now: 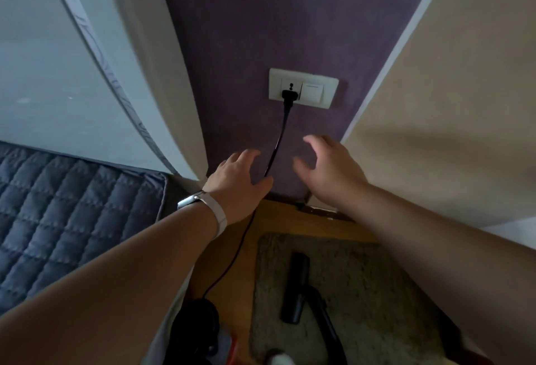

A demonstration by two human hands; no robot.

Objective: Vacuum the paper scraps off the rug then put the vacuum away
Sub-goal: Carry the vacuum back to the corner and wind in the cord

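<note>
Two bare forearms reach toward a purple textured wall. A black moulded plug (288, 95) sits in a cream plastic wall socket (275, 83), above and ahead of both hands. Its thin black cord (280, 135) hangs almost straight down between the left hand (240, 182) and the right hand (327, 167), closest to the left thumb. Each grip is wide open, fingers loosely spread, holding nothing. Lower down, the long black vacuum nozzle (295, 286) lies on a beige shaggy rug (377, 292), and the dark rounded vacuum body (197, 327) rests on wooden floor.
</note>
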